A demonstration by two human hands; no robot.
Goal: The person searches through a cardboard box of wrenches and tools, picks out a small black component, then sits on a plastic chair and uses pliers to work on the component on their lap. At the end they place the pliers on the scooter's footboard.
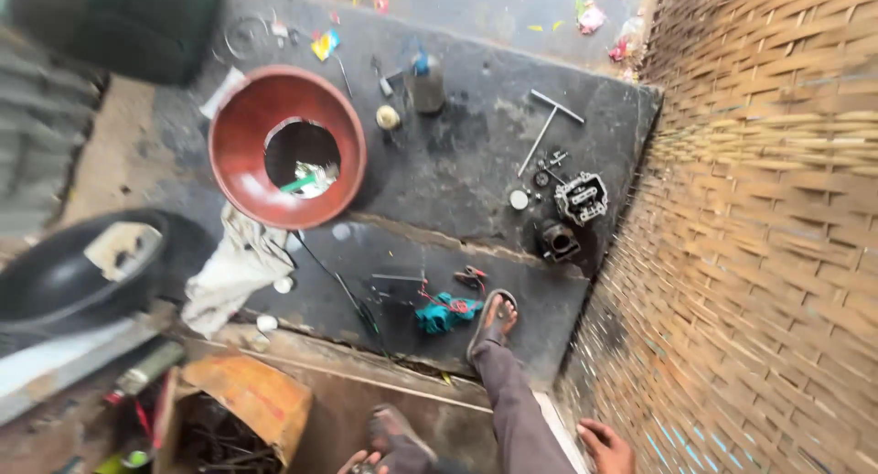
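Bare dark stone slab lies open at centre; round red plastic basin blocks ten o'clock, woven bamboo wall three o'clock.

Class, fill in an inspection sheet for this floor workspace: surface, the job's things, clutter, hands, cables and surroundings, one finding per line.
Surface: dark, oil-stained slab, cracked across its width.
Job's things: metal engine parts, a dark cylinder part and a T-handle wrench lie near the woven wall.
Clutter: red basin with a hole in its bottom, pale rag, small bottle, cardboard box, scattered wrappers.
Hands: right hand low by the wall, empty; left hand at the frame's bottom edge, barely in view.
Cables: thin black wire and red leads beside a teal item.
Surroundings: woven bamboo wall; black pan at left.
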